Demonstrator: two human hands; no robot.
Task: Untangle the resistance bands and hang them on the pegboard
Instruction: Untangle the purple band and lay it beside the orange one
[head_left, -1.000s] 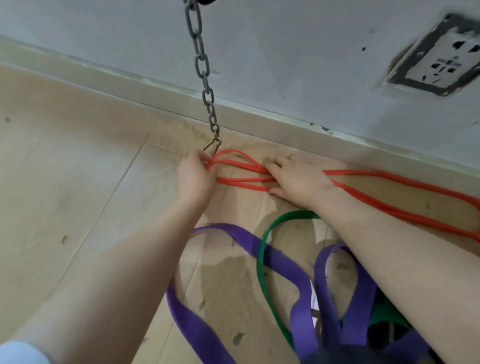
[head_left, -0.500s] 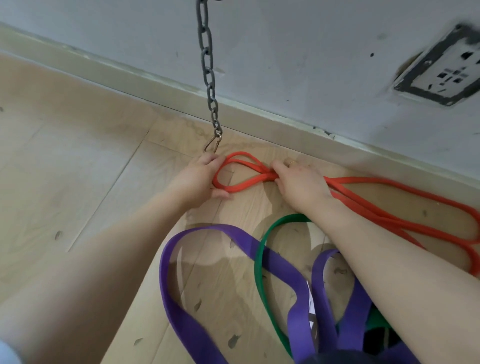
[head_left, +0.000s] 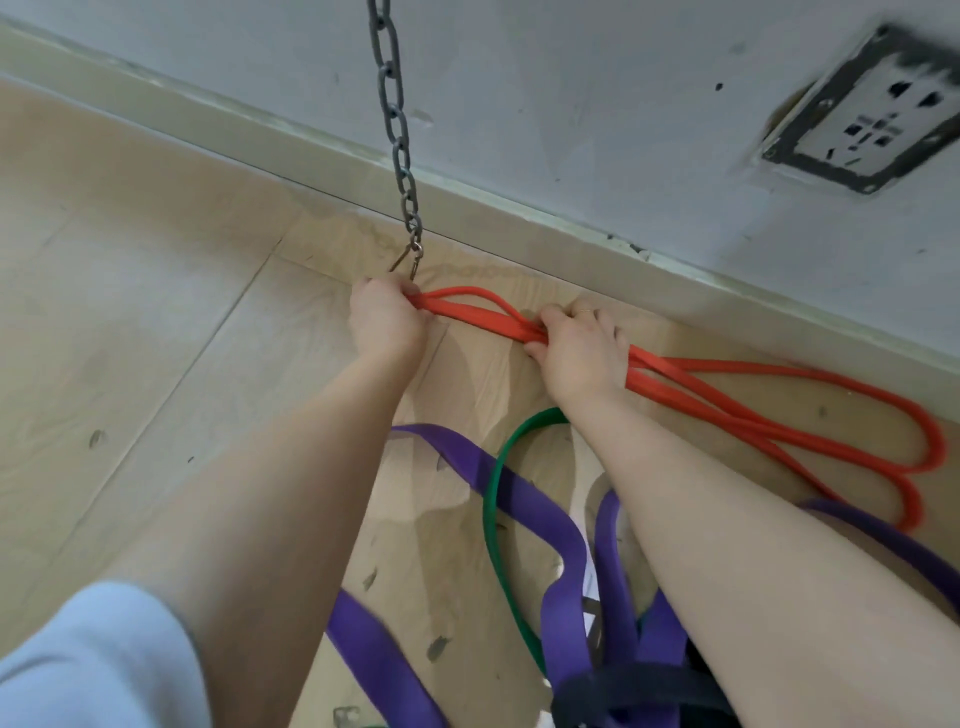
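Note:
A red resistance band lies folded in several strands on the wooden floor along the wall. My left hand is closed on its left end, just below the open hook at the bottom of a hanging grey chain. My right hand grips the bunched strands a little to the right. Between the two hands the strands run taut and flat. A wide purple band and a thin green band lie looped over each other under my forearms. No pegboard is in view.
A pale skirting board and a grey wall run behind the hands. A wall socket sits at the upper right. A black object lies at the bottom edge over the purple band.
The open red loop between my hands has been pulled flat into a tight bundle. My left hand closed on its end and rose toward the hook.

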